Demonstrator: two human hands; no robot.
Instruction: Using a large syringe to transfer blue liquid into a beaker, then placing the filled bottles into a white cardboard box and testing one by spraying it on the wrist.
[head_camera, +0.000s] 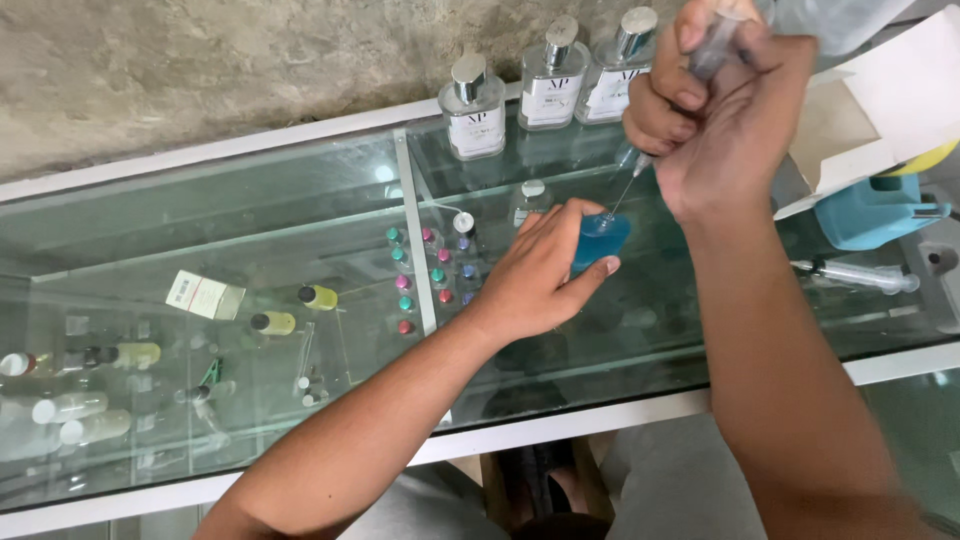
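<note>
My left hand (545, 270) grips a small blue bottle (600, 240) standing on the glass counter top (300, 230). My right hand (720, 110) is raised above it, closed around a clear syringe (712, 50) held upright. The syringe's thin needle (625, 190) slants down and its tip sits at the blue bottle's mouth. My thumb rests near the plunger end at the top.
Three clear bottles with silver caps (550, 75) stand along the back wall. A second syringe (860, 275) lies at the right, beside a blue box (870, 210) and an open white carton (890, 110). Small vials and bottles (430, 275) show under the glass.
</note>
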